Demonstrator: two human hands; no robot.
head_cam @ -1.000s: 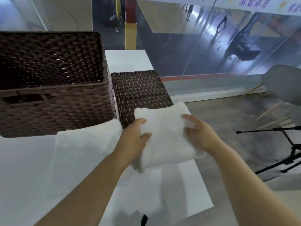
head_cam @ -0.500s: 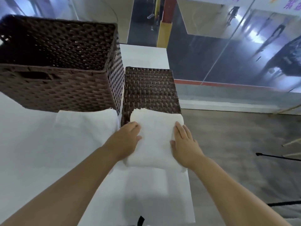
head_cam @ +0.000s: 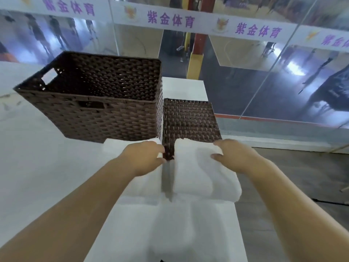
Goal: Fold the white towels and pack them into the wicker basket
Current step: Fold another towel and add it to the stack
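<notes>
Brown woven wicker basket (head_cam: 98, 103) stands open on the white table (head_cam: 34, 167) at the left, and nothing shows inside it. Just in front of it lies a flat white towel (head_cam: 115, 146). The left hand (head_cam: 143, 157) is over this towel, fingers curled, but I cannot tell if it grasps anything. To the right lies a flat wicker lid (head_cam: 190, 120), touching the basket. A folded towel (head_cam: 204, 174) rests partly on the lid, and the right hand (head_cam: 236, 157) grasps its far right edge.
</notes>
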